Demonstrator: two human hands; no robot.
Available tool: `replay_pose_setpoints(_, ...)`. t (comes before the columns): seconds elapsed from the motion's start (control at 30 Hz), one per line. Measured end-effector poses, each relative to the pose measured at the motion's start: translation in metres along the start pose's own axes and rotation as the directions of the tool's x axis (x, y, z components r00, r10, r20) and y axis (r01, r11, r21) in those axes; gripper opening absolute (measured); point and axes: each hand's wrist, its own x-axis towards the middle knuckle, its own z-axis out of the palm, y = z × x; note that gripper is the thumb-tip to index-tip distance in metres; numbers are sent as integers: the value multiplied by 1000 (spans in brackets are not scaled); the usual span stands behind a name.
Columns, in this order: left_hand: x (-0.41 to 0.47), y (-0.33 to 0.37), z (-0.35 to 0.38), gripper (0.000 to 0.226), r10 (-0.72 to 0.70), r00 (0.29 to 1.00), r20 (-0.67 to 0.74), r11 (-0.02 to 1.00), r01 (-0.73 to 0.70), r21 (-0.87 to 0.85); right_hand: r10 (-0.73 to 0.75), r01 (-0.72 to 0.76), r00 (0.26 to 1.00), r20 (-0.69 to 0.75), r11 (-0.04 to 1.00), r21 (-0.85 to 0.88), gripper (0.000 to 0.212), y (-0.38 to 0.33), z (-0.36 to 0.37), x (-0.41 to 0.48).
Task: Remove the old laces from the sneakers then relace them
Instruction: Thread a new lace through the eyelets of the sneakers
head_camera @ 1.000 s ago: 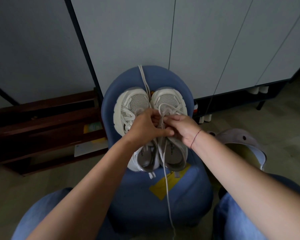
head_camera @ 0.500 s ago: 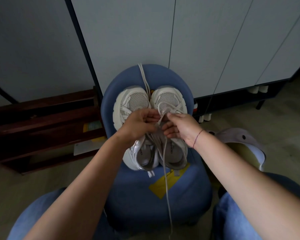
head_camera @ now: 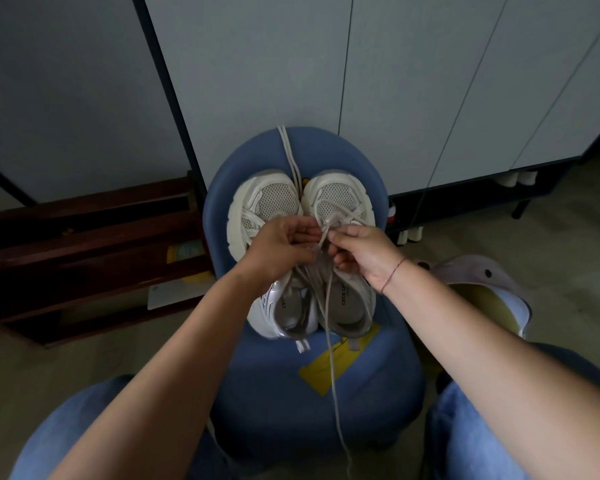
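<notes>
So compared to a second ago, the hands are drifting apart a little. The left hand (head_camera: pixel 281 247) was bunched over the other one's fingers, and now a small gap is showing between them with the lace (head_camera: pixel 331 341) running up through it. The sneakers (head_camera: pixel 267 202) aren't shifting at all.

Closest in, the knees in blue jeans (head_camera: pixel 84 427) are sitting either side of the view. The loose tail of the lace is hanging down over the front of the blue stool (head_camera: pixel 291 403), crossing a yellow sticker (head_camera: pixel 340 362). The sneakers are lying side by side on the stool, touching, heels toward the person.

Both hands are working over the right sneaker (head_camera: pixel 343 199), around its eyelets. The left grip is curling in, fingertips pinching the lace. The right hand (head_camera: pixel 364 252), with a red string bracelet (head_camera: pixel 392 278) on the wrist, is pinching the same lace between thumb and forefinger.

Further out, a spare lace (head_camera: pixel 288 150) is lying between the toes and trailing over the stool's far edge. Behind that, grey cabinet doors (head_camera: pixel 257 81) are standing, with a dark wooden rack (head_camera: pixel 84 244) off to the left and a pale clog (head_camera: pixel 482 271) on the floor to the right.
</notes>
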Motion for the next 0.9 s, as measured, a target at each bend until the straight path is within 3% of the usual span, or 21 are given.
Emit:
replay_pose_setpoints(0.13,-1,-1,3,46,32,998,-55,999,-30,30,-143,144,989,24,949,-280,18,3,-4,-12)
replay_pose_setpoints(0.23,0,-4,3,47,48,996,-78,997,-43,59,-189,213,977,101,808,-549,21,7,-12,-34)
replay_pose_setpoints(0.4,0,-5,3,47,80,988,-131,990,-64,124,23,137,975,223,725,-675,20,29,-20,-84)
replay_pose_setpoints(0.5,-1,-3,5,46,92,986,-141,988,-73,136,72,81,975,212,771,-631,16,37,-20,-96)
replay_pose_setpoints(0.73,-3,-3,5,46,89,988,-129,986,-69,148,-190,174,981,-25,936,-307,17,5,-10,-67)
replay_pose_setpoints(0.9,-3,-4,5,45,91,988,-125,987,-73,143,-85,65,993,-84,975,-214,20,-12,6,-36)
